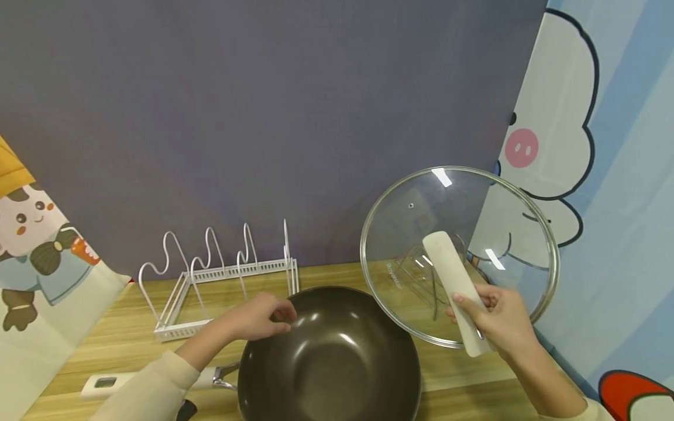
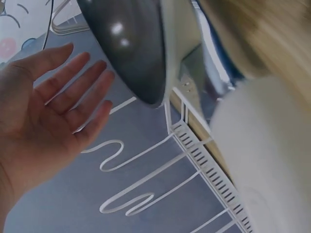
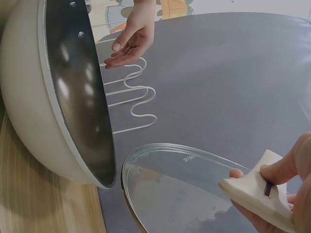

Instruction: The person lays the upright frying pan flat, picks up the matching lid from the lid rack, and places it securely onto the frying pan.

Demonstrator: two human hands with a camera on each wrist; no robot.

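Head view: pan (image 1: 332, 368) sits nearest, on the wood table (image 1: 468, 389). Left hand (image 1: 260, 317) above its far-left rim, fingers loose and relaxed. Right hand (image 1: 500, 316) grips the white handle (image 1: 446, 266) of the glass lid (image 1: 481, 242), tilted up, just right of pan. Behind left hand: white rack (image 1: 239, 271). Farthest: gray curtain (image 1: 295, 117).

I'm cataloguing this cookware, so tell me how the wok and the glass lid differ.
The wok is dark and opaque inside, while the glass lid is see-through. The wok sits on the wooden tabletop; the glass lid is held up, tilted, in the right hand. The wok is deep, the glass lid shallow. Both have round rims.
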